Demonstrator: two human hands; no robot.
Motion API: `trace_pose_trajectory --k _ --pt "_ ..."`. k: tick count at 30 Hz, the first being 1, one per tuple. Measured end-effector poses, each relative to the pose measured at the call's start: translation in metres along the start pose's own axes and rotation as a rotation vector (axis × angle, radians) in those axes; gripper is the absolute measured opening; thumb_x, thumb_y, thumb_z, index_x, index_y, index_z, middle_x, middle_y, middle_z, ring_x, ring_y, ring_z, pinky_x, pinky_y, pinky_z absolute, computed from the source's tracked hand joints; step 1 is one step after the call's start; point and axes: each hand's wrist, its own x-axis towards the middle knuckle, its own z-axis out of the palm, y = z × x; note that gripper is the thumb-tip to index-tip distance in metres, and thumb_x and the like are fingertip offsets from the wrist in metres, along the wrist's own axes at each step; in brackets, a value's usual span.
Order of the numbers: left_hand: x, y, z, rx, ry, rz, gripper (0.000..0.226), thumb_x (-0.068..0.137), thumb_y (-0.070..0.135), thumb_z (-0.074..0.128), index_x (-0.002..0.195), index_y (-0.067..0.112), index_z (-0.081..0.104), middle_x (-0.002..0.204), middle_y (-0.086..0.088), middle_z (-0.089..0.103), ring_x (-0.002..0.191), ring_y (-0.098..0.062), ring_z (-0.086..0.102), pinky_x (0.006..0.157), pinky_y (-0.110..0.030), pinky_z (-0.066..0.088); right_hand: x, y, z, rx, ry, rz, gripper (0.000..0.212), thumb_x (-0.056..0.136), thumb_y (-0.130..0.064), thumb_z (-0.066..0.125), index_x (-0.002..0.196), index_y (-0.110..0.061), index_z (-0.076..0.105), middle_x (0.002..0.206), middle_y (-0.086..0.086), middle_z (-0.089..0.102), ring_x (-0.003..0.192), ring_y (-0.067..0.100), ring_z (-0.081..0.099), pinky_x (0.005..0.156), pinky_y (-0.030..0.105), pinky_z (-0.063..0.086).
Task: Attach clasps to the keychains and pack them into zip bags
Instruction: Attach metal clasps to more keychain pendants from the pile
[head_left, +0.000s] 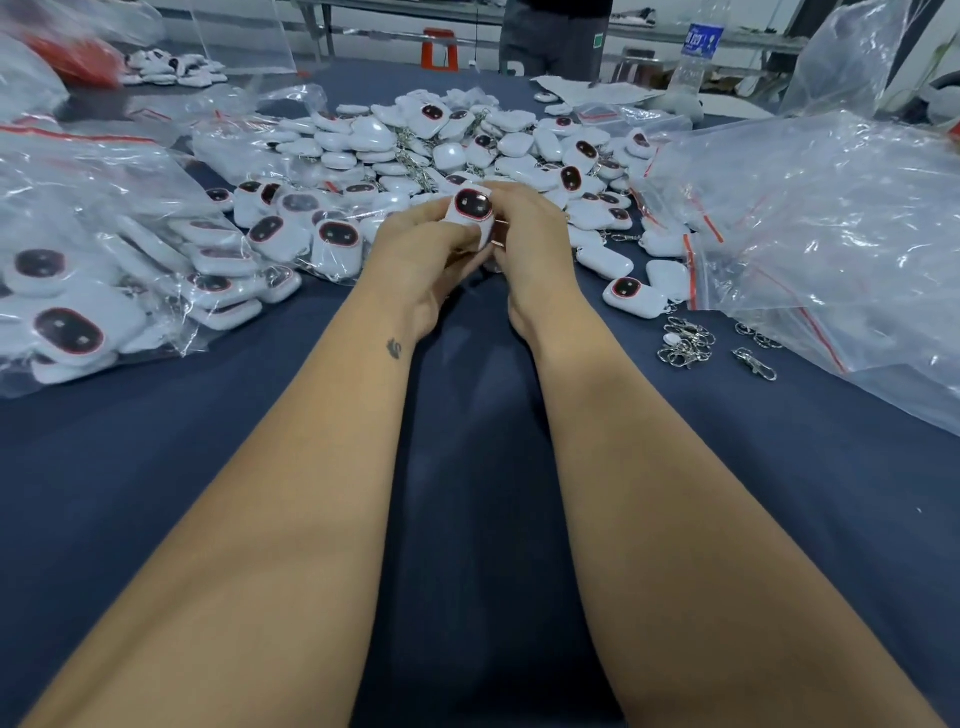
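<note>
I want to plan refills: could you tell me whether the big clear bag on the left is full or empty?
Partly full. The clear bag lies flat on the table, with many white keychains showing through it.

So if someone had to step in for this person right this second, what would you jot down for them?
Left hand and right hand both grip one white keychain above the blue table; whether its clasp is on, I cannot tell.
Loose clasps lie to the right, beside empty zip bags.
Done: filled bags on the left.
Left: the big keychain pile ahead still needs clasps and bagging.
</note>
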Motion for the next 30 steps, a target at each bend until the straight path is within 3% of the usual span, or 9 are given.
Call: trace_pose_trajectory --k 4,9,12,16,19,22,26,30 --pt "-0.006 -0.001 0.003 0.026 0.005 0.011 0.037 0.092 -0.013 0.05 0.125 0.002 0.052 0.087 -0.008 0.066 0.064 -0.01 0.068 0.058 -0.022 0.056 -0.006 0.003 0.005 -0.012 -0.063 -0.032 0.02 0.097 -0.018 0.047 0.08 -0.015 0.057 0.077 0.0 0.057 0.067 0.012 0.053 0.055 0.022 0.044" --pt "-0.006 0.0 -0.001 0.02 -0.032 -0.008 0.053 0.09 -0.017 0.043 0.127 0.019 0.051 0.101 -0.011 0.065 0.068 -0.01 0.069 0.059 -0.021 0.055 -0.01 0.004 0.007 -0.061 -0.023 -0.039 0.021 0.098 -0.024 0.047 0.079 -0.023 0.055 0.074 -0.011 0.057 0.072 0.009 0.053 0.068 0.025 0.043" --pt "-0.004 0.001 -0.004 0.022 -0.053 -0.052 0.062 0.085 -0.023 0.034 0.13 0.014 0.056 0.099 -0.013 0.062 0.066 -0.012 0.066 0.058 -0.023 0.055 -0.009 0.004 0.005 -0.157 -0.006 -0.025 0.022 0.097 -0.022 0.048 0.079 -0.021 0.062 0.081 -0.005 0.062 0.08 0.014 0.057 0.073 0.029 0.045" --pt "0.0 0.001 -0.009 -0.016 -0.079 -0.068 0.061 0.084 -0.027 0.034 0.118 0.014 0.062 0.111 -0.015 0.062 0.076 -0.017 0.07 0.065 -0.027 0.058 -0.009 -0.001 0.004 -0.081 -0.006 0.031 0.024 0.094 -0.013 0.049 0.075 -0.014 0.063 0.08 0.006 0.061 0.077 0.019 0.055 0.067 0.03 0.043" --pt "0.002 0.0 -0.008 0.009 -0.081 -0.069 0.059 0.085 -0.028 0.035 0.113 0.017 0.063 0.11 -0.016 0.062 0.076 -0.018 0.072 0.066 -0.029 0.059 -0.009 -0.002 0.002 -0.038 0.002 0.09 0.017 0.092 -0.015 0.05 0.082 -0.009 0.063 0.084 0.012 0.06 0.076 0.022 0.055 0.067 0.032 0.043" --pt "0.002 -0.002 -0.006 0.046 -0.059 -0.066 0.059 0.084 -0.028 0.033 0.114 0.016 0.061 0.108 -0.016 0.063 0.072 -0.017 0.072 0.065 -0.03 0.059 -0.009 -0.002 0.001 -0.064 0.007 0.134 0.018 0.092 -0.02 0.052 0.077 -0.014 0.061 0.082 0.009 0.061 0.07 0.017 0.054 0.057 0.024 0.043" --pt "0.0 -0.003 -0.003 0.027 -0.036 -0.044 0.059 0.083 -0.027 0.032 0.114 0.014 0.061 0.105 -0.014 0.064 0.077 -0.019 0.07 0.063 -0.028 0.058 -0.009 -0.003 0.001 -0.059 -0.005 0.14 0.012 0.087 -0.015 0.053 0.083 -0.011 0.064 0.085 0.011 0.063 0.075 0.021 0.056 0.067 0.033 0.044" --pt "0.0 -0.003 -0.001 0.004 -0.04 -0.023 0.058 0.083 -0.026 0.032 0.11 0.016 0.062 0.102 -0.011 0.066 0.074 -0.017 0.07 0.064 -0.027 0.057 -0.009 -0.003 0.0 -0.101 -0.025 0.094 0.016 0.085 -0.009 0.054 0.083 -0.015 0.069 0.079 0.002 0.065 0.067 0.012 0.057 0.062 0.026 0.044"
